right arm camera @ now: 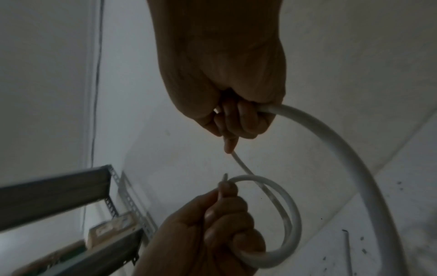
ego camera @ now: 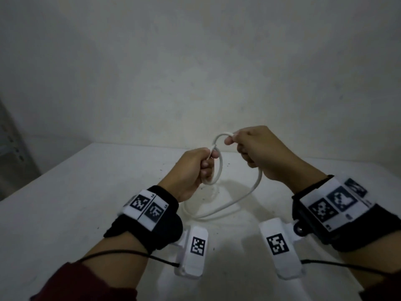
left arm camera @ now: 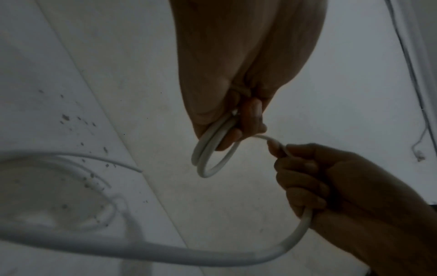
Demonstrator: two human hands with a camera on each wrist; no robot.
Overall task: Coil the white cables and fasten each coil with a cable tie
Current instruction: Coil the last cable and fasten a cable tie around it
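Note:
A white cable is held above the white table by both hands. My left hand grips a small coil of two loops, its fingers curled round them, with the cable's end sticking up past the thumb. My right hand holds the running length in a fist and pinches the strand that leads to the coil. The rest of the cable hangs from the right hand in a long curve and lies looped on the table.
A bare pale wall stands behind the table's far edge. A grey metal shelf frame with a small box on it is at the left. A thin white strip lies on the table. Dark specks dot the surface.

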